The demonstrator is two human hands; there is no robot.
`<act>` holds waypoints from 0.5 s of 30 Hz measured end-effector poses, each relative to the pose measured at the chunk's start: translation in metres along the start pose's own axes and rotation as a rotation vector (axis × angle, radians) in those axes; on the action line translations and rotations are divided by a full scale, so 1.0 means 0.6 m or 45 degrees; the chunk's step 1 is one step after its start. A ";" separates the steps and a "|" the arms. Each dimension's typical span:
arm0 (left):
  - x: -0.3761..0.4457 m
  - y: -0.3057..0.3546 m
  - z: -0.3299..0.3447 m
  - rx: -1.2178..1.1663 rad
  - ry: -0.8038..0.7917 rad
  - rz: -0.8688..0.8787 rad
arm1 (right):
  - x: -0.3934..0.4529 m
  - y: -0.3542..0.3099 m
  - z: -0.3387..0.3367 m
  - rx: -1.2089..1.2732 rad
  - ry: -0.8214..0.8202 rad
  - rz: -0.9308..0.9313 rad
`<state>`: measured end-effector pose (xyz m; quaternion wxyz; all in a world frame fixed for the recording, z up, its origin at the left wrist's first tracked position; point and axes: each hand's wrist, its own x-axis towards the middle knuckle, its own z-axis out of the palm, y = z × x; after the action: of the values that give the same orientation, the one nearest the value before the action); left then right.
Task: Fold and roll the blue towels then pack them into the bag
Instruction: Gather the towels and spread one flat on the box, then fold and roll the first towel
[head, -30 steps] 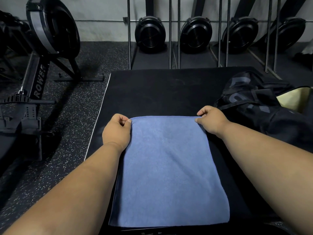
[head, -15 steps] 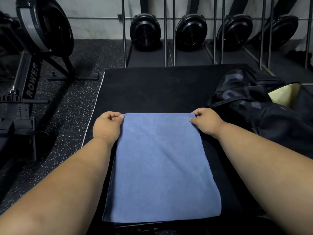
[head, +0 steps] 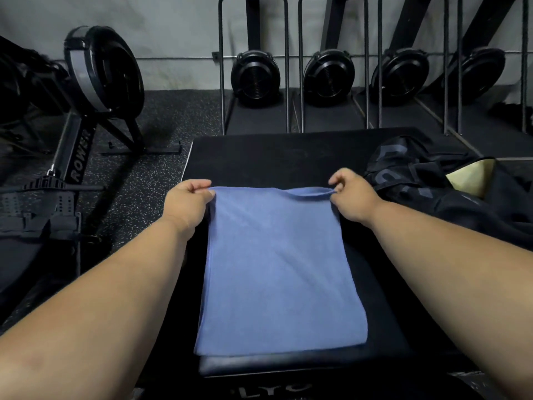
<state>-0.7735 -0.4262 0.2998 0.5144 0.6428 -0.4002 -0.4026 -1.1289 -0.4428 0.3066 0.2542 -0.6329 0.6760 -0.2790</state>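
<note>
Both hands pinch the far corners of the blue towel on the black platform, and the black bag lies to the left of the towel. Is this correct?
Not quite. In the head view the black bag lies to the right of the blue towel, beside the right hand, not to the left. The rest holds: the left hand and the right hand each pinch a far corner of the towel on the black platform.
</note>
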 end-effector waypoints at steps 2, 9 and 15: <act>0.009 0.053 -0.003 -0.060 0.025 0.094 | 0.014 -0.038 -0.036 0.102 0.116 -0.078; -0.037 0.213 -0.046 -0.207 -0.032 0.491 | -0.014 -0.139 -0.143 0.121 0.496 -0.301; -0.164 0.096 -0.110 0.280 -0.143 0.559 | -0.167 -0.049 -0.093 -0.041 0.326 -0.353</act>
<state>-0.7530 -0.3213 0.3764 0.4935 0.5693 -0.5995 -0.2702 -1.1397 -0.3410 0.3663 0.1149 -0.6833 0.6136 -0.3788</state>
